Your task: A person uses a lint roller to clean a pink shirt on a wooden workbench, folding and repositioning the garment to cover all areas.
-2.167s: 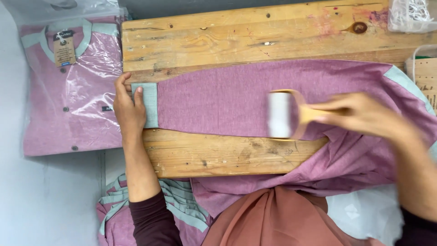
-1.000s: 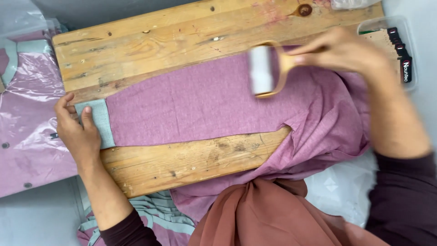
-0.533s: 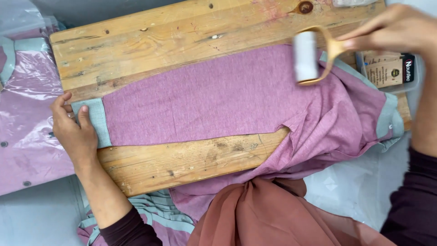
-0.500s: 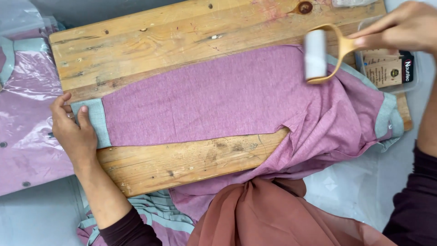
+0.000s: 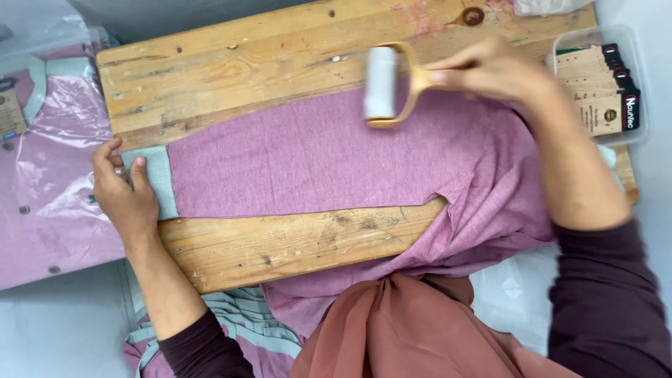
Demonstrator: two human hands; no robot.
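Two hands busy. My left hand (image 5: 124, 199) flat, fingers spread, pinning pale green cuff (image 5: 159, 180) of pink sleeve (image 5: 308, 161) onto wooden board (image 5: 266, 241). My right hand (image 5: 493, 70) closed round wooden handle of lint roller (image 5: 381, 84); roller head lies left of that hand, touching sleeve's upper edge. Clear box of tags (image 5: 605, 87) just right of right hand. Bagged pink shirt (image 5: 45, 189) left of left hand.

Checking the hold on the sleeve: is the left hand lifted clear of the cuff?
No: the left hand presses flat on the pale green cuff against the wooden board.
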